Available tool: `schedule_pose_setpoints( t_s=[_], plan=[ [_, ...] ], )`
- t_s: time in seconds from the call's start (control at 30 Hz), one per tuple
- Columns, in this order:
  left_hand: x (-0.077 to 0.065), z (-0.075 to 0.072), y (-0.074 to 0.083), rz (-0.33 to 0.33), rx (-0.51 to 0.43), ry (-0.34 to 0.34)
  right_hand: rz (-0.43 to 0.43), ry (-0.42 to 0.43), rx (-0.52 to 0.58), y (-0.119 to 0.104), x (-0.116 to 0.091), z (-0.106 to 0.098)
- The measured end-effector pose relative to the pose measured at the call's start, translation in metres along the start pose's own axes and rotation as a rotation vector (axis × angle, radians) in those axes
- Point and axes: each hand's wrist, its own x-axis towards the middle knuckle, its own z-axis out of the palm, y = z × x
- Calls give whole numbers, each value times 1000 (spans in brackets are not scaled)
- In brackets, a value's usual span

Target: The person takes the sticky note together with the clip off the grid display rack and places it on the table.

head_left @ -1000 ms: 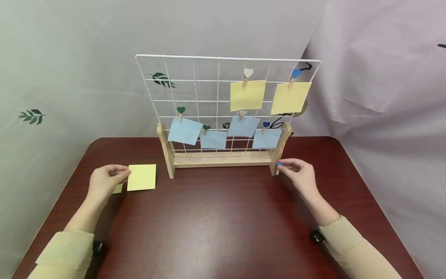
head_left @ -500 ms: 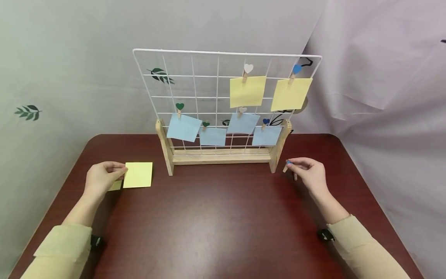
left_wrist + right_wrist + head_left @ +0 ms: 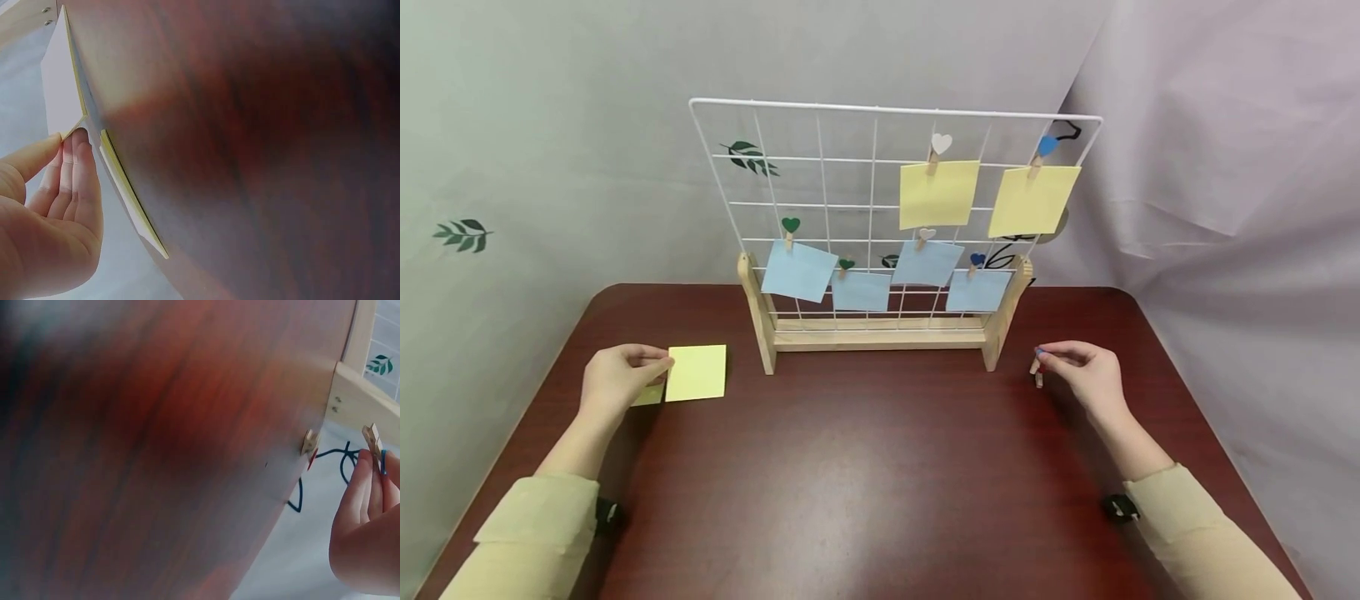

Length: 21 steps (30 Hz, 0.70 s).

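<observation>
My left hand pinches the left edge of a yellow sticky note between thumb and fingers. In the left wrist view, a small pad of yellow sticky notes lies on the table close below that hand. On the other side, my right hand pinches a small wooden clothespin with a blue heart, its wooden tips pointing away from the fingers. A second clothespin, with some red on it, sits on the table just beyond and below the fingertips.
A white wire grid stands at the back in a wooden base. Clothespins with hearts hold two yellow notes and several blue notes on it. The dark red table reaches a pale curtain behind.
My right hand has moved right, away from the grid's base, with the blue-heart clothespin, and the second clothespin has come into view. My left hand holds the sticky note, shifted slightly left.
</observation>
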Motion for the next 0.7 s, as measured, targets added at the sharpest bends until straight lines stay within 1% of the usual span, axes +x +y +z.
schedule_pose_setpoints(
  t_s=[0.1, 0.43, 0.53, 0.7],
  plan=[
    [1, -1, -1, -6, 14, -3, 5, -1, -59, 3, 0, -5],
    [2, -2, -1, -17, 55, -24, 43, 9, -109, 17, -2, -25],
    [3, -2, -2, -19, 73, -27, 65, -5, -125, 20, -2, -30],
    [6, -3, -4, -22, 92, -28, 117, -56, -217, 21, -1, -37]
  ],
)
